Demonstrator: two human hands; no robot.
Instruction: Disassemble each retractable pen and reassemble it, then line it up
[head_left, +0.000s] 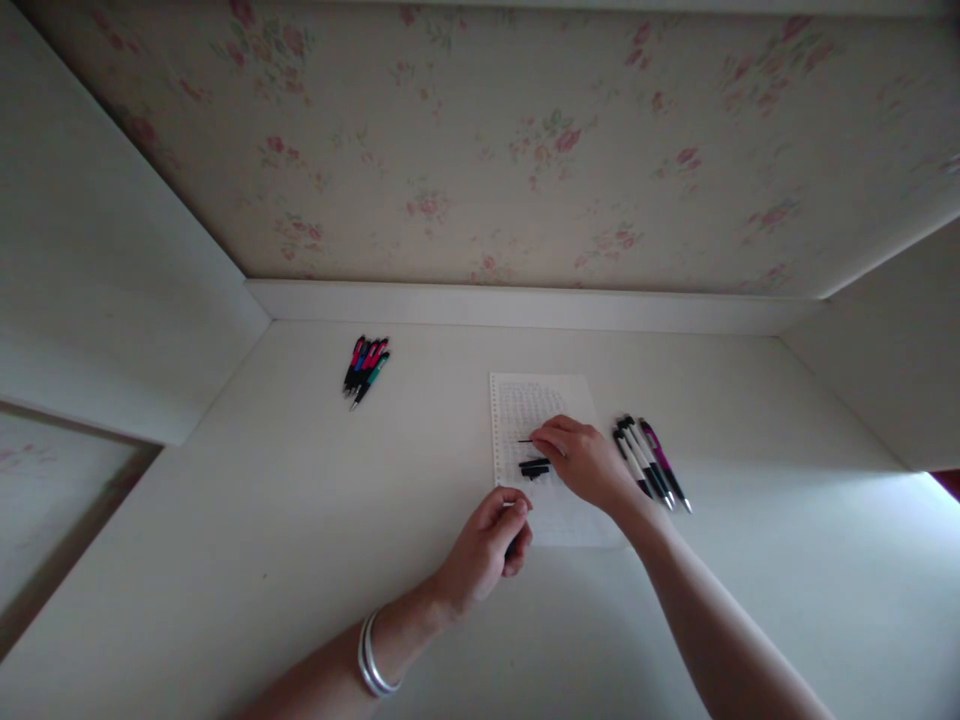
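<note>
A thin rod (523, 441) is pinched by the right hand (589, 463), a dark piece (511, 548) apparently clasped by the left hand (482, 548). White pens (646, 460) seem assembled; black parts (535, 465) are left loose.

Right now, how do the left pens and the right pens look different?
The left pens show pink, blue and green; the right pens are mostly white, one purple. The left pens' tips slant leftward, the right pens' tips rightward. Both lie on the desk.

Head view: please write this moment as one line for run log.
left hand: closed on partly hidden dark object; right hand: pinching thin dark rod over paper; black pieces: on paper; white pens: right of paper
</note>
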